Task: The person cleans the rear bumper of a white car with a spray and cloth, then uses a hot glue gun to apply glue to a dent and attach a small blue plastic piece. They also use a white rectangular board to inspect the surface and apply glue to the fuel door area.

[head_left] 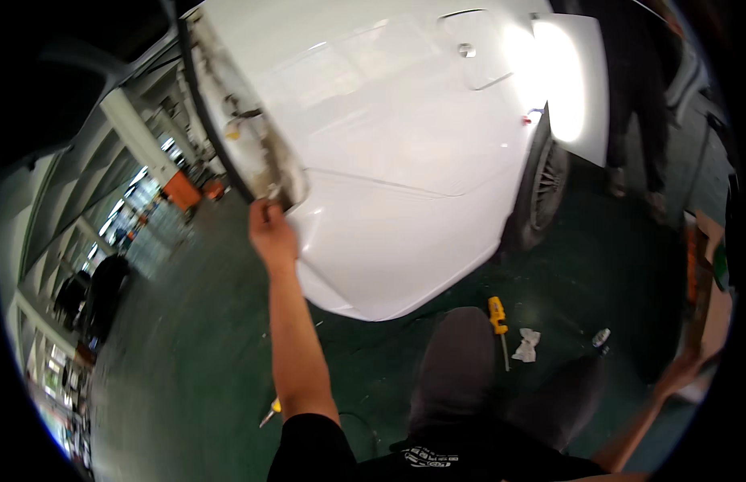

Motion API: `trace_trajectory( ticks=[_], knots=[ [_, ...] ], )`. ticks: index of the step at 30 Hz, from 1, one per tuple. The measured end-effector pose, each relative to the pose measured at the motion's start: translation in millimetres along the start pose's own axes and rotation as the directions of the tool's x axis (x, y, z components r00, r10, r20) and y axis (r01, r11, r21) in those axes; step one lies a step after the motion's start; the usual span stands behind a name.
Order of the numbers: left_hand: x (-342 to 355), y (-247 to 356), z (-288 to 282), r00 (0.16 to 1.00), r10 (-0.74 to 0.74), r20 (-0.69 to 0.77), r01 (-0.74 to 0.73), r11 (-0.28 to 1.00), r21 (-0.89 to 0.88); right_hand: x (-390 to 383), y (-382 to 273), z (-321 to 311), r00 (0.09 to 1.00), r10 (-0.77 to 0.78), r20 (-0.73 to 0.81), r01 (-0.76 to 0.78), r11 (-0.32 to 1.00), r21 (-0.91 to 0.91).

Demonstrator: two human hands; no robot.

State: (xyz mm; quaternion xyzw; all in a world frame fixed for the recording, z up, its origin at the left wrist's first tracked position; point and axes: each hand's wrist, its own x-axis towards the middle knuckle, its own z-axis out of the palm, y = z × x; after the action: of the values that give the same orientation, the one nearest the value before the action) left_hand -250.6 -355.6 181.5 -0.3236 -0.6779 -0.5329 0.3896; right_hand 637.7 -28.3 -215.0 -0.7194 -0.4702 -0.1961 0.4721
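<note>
My left hand [273, 237] is raised to the corner of a white car [381, 233], at the lower end of an exposed body channel [256, 136] edged by a dark strip. Its fingers are curled closed there; what they pinch, if anything, is hidden. Far to the right, my right hand [680, 373] reaches beside a cardboard box [710, 309]. Motion blur and the dark picture rim hide its fingers. On the floor near my knees lie a yellow-handled screwdriver [497, 315], a crumpled white paper [526, 345] and a small shiny object [601, 337].
Another yellow-handled tool [270, 411] lies beside my left forearm. Past the car's wheel [546, 189] juts a white panel [578, 88] with strong glare. A person in dark trousers [650, 120] stands behind it. An orange-based pillar [180, 191] rises at the left.
</note>
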Motion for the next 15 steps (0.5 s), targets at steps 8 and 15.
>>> trace_trajectory(
  ticks=[8,15],
  knots=[
    [6.6,20.2,4.7,0.998,-0.055,0.018,0.055,0.998,-0.017,-443.0,-277.1,12.7,-0.410,-0.704,0.580,0.042,0.620,0.783],
    [7.7,34.5,13.5,0.982,-0.170,0.087,0.179,0.978,-0.108,-428.9,-266.1,78.5,-0.445,-0.273,0.853,-0.125,0.962,0.243]
  ],
)
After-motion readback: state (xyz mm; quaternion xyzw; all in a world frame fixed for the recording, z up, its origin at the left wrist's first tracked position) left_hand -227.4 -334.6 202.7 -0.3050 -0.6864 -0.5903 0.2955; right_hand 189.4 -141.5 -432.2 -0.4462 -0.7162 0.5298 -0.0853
